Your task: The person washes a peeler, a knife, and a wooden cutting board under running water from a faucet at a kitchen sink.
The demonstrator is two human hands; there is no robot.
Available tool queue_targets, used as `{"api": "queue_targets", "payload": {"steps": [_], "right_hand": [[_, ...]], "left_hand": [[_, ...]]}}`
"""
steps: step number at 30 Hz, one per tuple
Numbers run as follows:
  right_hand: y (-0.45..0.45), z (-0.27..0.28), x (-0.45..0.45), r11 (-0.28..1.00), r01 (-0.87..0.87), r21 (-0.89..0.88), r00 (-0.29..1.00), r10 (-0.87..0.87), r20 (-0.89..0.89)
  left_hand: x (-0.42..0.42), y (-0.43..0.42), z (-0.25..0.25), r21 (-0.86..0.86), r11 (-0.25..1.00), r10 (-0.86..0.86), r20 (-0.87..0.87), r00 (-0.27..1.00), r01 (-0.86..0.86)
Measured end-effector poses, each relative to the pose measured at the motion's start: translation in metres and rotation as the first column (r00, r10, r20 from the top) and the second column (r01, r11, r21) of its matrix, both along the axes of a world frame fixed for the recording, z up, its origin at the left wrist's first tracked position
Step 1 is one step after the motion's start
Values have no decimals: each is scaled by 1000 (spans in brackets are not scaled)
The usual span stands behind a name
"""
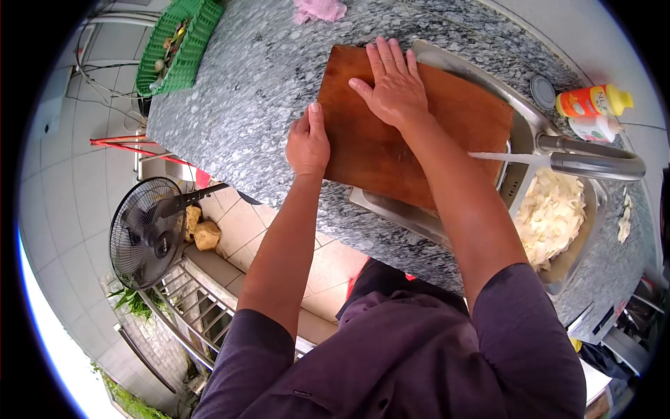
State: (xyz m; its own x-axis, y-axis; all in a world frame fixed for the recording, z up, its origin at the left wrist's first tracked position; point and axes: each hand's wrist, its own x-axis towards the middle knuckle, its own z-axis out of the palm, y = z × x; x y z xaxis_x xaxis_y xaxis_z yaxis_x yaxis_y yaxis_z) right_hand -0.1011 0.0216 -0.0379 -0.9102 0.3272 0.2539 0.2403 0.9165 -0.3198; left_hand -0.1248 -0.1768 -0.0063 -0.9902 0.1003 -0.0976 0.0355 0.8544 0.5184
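Observation:
A brown wooden cutting board (363,146) lies across one basin of the steel sink (398,215), its left part over the granite counter. My left hand (308,143) grips the board's left edge, thumb up and fingers curled, partly hidden. Flat on the board's upper part rests my right hand (396,84), its fingers stretched out and the thumb apart. From the faucet (593,165) a whitish stream of water (497,156) runs toward the board's right side. Pale sliced pieces (551,216) fill the other basin.
A green basket (183,52) with scraps stands at the counter's far left corner. A pink cloth (319,10) lies at the back. Behind the faucet are a yellow-and-orange bottle (593,101), a white bottle (593,128) and a round lid (542,91). A black fan (148,234) stands left below.

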Motion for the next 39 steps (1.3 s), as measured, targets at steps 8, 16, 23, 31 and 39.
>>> {"api": "queue_targets", "payload": {"steps": [8,16,23,31,39], "right_hand": [[92,-7,167,990,137,24,984,-138,109],[28,12,243,990,135,-32,986,-131,107],[-39,23,167,991,18,-130,996,-7,85],[-79,13,31,912,-409,-36,912,407,-55],[54,-1,134,987,145,71,988,-148,42]], "left_hand": [[2,3,4,43,996,72,43,996,-74],[-3,4,10,20,993,114,115,987,-117],[-5,-6,0,450,877,61,237,969,-166],[-3,-19,-6,350,933,-132,111,985,85],[11,0,-5,-90,992,-107,-173,979,93]]}}
